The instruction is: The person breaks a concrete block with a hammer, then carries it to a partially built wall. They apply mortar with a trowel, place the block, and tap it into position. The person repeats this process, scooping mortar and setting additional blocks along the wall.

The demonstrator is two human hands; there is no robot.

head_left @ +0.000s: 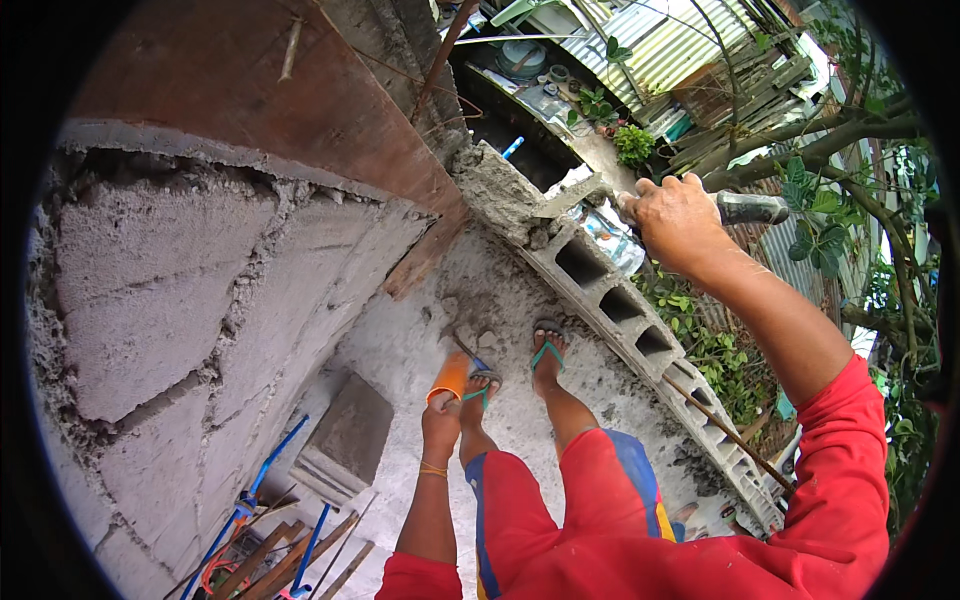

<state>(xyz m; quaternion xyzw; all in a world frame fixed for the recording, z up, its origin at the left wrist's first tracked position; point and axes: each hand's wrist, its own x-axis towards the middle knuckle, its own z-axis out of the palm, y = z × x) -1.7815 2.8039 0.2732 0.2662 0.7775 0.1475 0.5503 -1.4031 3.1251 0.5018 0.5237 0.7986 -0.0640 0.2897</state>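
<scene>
My left hand [440, 425] is closed around the lower end of a short orange pipe [455, 374], held low near my left foot. Its upper end is dark-rimmed and faces away from me. My right hand [680, 220] is raised over the top of a hollow-block wall [600, 275], fingers wrapped round a tool with a thick dark grey handle [755, 208]. The handle sticks out to the right of the fist; the fist hides its other end. Left of that hand, rough mortar [500, 195] covers the wall's far end. A clear plastic item [612, 240] lies beside the hollow cores.
A plastered block wall [160, 280] and a brown board [250, 80] rise on the left. A loose concrete block [348, 435] stands on the floor near blue pipes [275, 455] and wood scraps [265, 560]. Branches [840, 135] hang at right, with corrugated sheets [650, 45] beyond.
</scene>
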